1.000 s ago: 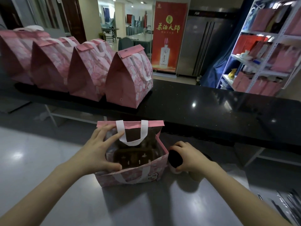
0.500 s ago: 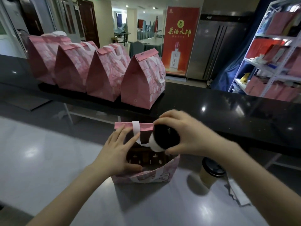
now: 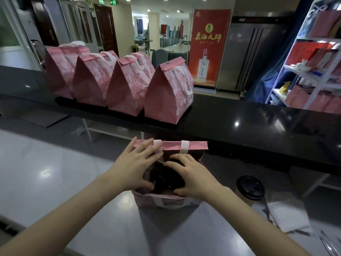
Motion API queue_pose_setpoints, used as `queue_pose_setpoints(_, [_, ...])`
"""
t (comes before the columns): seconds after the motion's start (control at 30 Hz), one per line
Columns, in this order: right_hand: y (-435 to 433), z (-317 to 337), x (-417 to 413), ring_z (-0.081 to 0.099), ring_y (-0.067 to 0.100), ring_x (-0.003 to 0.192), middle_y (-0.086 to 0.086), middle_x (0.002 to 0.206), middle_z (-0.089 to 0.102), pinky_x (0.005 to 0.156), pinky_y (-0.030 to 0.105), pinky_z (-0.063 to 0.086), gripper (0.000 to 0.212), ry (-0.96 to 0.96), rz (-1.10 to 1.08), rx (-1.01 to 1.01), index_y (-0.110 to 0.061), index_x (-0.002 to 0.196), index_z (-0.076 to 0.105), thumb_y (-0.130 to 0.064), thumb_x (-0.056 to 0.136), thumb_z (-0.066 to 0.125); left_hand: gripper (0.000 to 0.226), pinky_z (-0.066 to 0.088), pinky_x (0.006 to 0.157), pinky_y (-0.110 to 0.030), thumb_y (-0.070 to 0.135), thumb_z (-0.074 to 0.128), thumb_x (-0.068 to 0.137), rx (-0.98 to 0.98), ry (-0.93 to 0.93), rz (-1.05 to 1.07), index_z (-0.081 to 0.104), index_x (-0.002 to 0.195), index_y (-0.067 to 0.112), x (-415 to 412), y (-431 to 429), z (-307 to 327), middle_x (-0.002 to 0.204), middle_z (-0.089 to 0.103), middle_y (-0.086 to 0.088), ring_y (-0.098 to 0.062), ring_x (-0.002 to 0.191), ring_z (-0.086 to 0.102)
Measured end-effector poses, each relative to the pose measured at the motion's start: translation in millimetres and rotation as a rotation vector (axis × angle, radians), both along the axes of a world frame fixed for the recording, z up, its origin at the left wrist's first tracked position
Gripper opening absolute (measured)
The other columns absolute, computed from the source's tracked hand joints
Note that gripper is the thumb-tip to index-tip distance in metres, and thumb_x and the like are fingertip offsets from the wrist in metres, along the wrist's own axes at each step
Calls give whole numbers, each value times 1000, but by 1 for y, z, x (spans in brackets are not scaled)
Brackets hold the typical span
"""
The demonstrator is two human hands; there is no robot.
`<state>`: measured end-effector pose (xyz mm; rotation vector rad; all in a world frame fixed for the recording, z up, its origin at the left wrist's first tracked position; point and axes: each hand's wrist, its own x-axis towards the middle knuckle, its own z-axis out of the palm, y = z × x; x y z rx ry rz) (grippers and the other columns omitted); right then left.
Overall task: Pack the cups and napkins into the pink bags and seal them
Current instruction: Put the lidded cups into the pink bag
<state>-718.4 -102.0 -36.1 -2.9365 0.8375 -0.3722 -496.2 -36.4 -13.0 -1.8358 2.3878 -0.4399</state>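
While the left hand (image 3: 135, 168) lies with its fingers spread and straight over the left rim of the open pink bag (image 3: 195, 145), thumb reaching down inside the near edge, the right hand (image 3: 193, 179) reaches into the bag's mouth from the right. Its fingers and thumb curve round the dark lid of a cup (image 3: 168, 177), which sits low inside the bag; the interior is too dark to show anything else there. The bag stands upright on the grey table (image 3: 55, 172), near and central, its far flap raised with a white handle (image 3: 185, 146) crossing it. Just right of the bag stands a second cup (image 3: 250, 187) with a black lid, and nearer and further right lie white napkins (image 3: 289, 217), flat on the table. On the raised black table (image 3: 249, 122) beyond, four sealed pink bags (image 3: 125, 89) stand in a row at the left, side by side, tops folded over. Far behind them hangs a red banner (image 3: 208, 47); a white shelf (image 3: 287, 68) holding pink and red packages stands at the far right.
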Motion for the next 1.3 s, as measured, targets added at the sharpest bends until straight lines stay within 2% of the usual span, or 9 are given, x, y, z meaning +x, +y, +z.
queue_pose_setpoints(0.07, [2, -4, -3, 24, 18, 138, -4, 150, 29, 106, 34, 37, 83, -2, -17, 17, -34, 145, 30, -39, 75, 74, 115, -17, 114, -51, 81, 49, 68, 62, -30, 61, -12, 152, 31, 6, 2, -9, 158, -26, 8, -20, 143, -28])
queue_pose_setpoints(0.17, [8, -8, -2, 23, 18, 139, -4, 151, 28, 109, 35, 35, 84, 6, -13, 26, -34, 145, 30, -37, 75, 74, 121, -15, 116, -51, 86, 45, 61, 66, 17, 80, -16, 151, 31, 6, 5, -15, 154, -34, 8, -21, 139, -37])
queue_pose_setpoints(0.37, [9, -7, 23, 28, 20, 134, -2, 150, 29, 101, 37, 43, 87, 30, 3, 61, -29, 146, 30, -35, 73, 76, 134, -17, 115, -51, 85, 52, 55, 55, 28, 57, -17, 151, 23, -7, 12, -17, 156, -30, 4, -21, 139, -37])
queue_pose_setpoints(0.5, [4, -15, 45, 36, 24, 126, 2, 142, 37, 95, 38, 48, 80, 96, -2, 54, -23, 141, 39, -33, 71, 77, 137, -13, 117, -52, 88, 51, 53, 55, 35, 73, -16, 151, 20, -6, 16, -17, 157, -28, 3, -22, 139, -37])
queue_pose_setpoints(0.67, [-8, -26, 52, 32, 28, 133, 4, 147, 35, 101, 44, 45, 79, 131, -68, 58, -28, 144, 36, -36, 75, 75, 138, -20, 114, -49, 89, 52, 51, 55, 75, 94, -11, 152, 20, -2, 20, -19, 159, -23, 3, -20, 139, -36])
queue_pose_setpoints(0.83, [-12, -27, 54, 31, 25, 134, 0, 149, 33, 96, 42, 49, 82, 107, -70, 88, -29, 144, 36, -39, 74, 76, 141, -25, 110, -49, 91, 52, 46, 55, 96, 108, -11, 152, 22, 2, 19, -20, 159, -23, 4, -18, 135, -39])
queue_pose_setpoints(0.97, [-14, -27, 55, 28, 24, 135, -2, 151, 31, 98, 43, 48, 85, 66, -86, 114, -30, 145, 33, -38, 73, 76, 142, -23, 111, -49, 91, 51, 44, 60, 111, 96, -11, 152, 23, 1, 18, -21, 159, -23, 4, -17, 136, -37])
queue_pose_setpoints(1.07, [-13, -34, 57, 23, 24, 138, -1, 150, 32, 102, 44, 45, 83, 94, -92, 114, -29, 146, 34, -40, 75, 76, 141, -23, 112, -49, 91, 51, 46, 66, 119, 96, -13, 151, 24, 3, 16, -21, 159, -24, 5, -19, 139, -35])
queue_pose_setpoints(1.3, [-17, -45, 63, 24, 28, 136, -3, 149, 34, 99, 45, 46, 84, 173, -75, 31, -31, 147, 32, -46, 76, 74, 138, -16, 114, -50, 88, 56, 51, 101, 164, 96, -13, 152, 25, 6, 9, -20, 159, -24, 6, -12, 135, -38])
